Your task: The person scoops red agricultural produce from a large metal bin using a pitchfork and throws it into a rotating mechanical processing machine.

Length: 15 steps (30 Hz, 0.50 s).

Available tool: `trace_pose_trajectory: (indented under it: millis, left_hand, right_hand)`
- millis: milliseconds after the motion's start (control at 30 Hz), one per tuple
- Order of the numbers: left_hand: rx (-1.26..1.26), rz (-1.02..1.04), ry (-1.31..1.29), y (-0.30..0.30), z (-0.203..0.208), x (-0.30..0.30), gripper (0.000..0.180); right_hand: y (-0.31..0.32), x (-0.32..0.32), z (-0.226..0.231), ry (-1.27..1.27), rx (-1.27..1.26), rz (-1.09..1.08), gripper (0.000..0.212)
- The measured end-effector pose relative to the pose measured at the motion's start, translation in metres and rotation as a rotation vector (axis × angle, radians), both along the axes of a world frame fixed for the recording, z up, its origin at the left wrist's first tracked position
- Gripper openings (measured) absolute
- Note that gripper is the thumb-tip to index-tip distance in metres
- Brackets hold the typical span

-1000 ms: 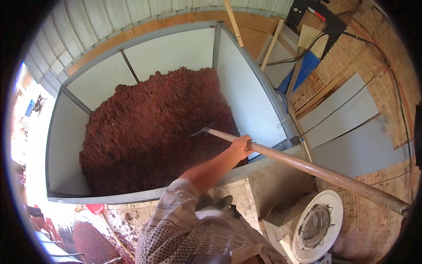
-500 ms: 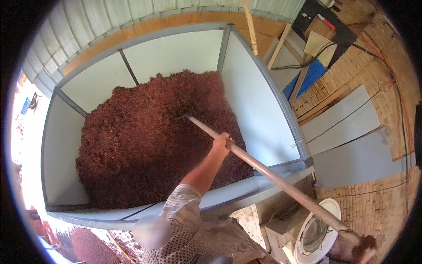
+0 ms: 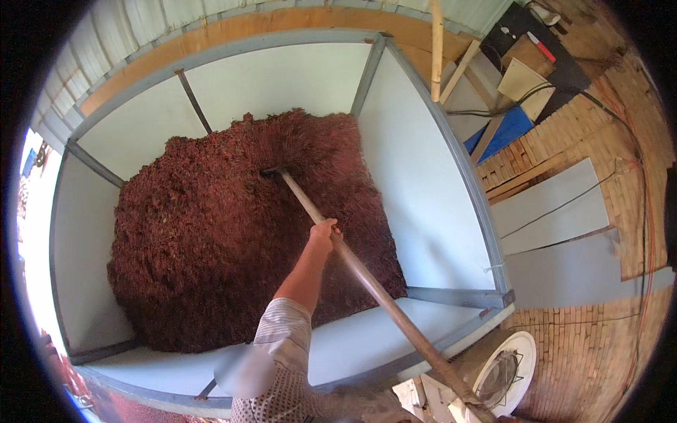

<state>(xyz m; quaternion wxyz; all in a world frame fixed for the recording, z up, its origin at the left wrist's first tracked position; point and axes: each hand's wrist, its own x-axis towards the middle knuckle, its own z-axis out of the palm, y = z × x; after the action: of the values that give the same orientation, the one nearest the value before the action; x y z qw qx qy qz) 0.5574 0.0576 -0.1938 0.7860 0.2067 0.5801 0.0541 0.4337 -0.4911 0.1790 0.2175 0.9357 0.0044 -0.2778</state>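
Item: long wooden-handled rake (image 3: 352, 264), held over a large metal-framed bin (image 3: 451, 176) with pale panel walls.

Rake: the handle runs from about 5 o'clock at the lower rim of the view up to its head at about 11 o'clock of centre, where the head rests on the crest of the heap. The lower end of the handle passes over the bin's near rail and out beyond it.

Left hand (image 3: 324, 236): grip closed round the handle near its middle, forearm stretched out from a striped sleeve (image 3: 282, 331) at 6 o'clock.

Right hand: not in view; its grip cannot be told.

Heap: reddish-brown shredded material (image 3: 233, 233) fills the bin's centre and left, piled against the back panel at 12 o'clock and the left wall at 9 o'clock. It falls away toward 4 o'clock, leaving a bare strip of pale floor along the right wall and the near rail.

Edges: grey steel rails bound the bin on all sides; the right rail runs from 1 o'clock down to a corner at 4 o'clock.

Surroundings: brick floor (image 3: 592, 345) at 3 to 5 o'clock, with flat grey boards (image 3: 557, 204) lying on it, a blue sheet (image 3: 504, 130) at 2 o'clock, and a round white fan housing (image 3: 504, 370) at 5 o'clock, just beside the handle's lower end
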Motion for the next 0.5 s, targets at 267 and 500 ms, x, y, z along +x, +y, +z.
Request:
trace_pose_trajectory:
  millis: [267, 500]
  left_hand:
    - [-0.066, 0.049, -0.01, 0.016, -0.028, -0.001, 0.02]
    - [-0.018, 0.054, -0.088, 0.005, -0.004, -0.011, 0.019]
  right_hand:
    - [0.019, -0.002, -0.02, 0.055, 0.026, -0.047, 0.026]
    - [-0.01, -0.022, -0.02, 0.065, 0.088, -0.096, 0.029]
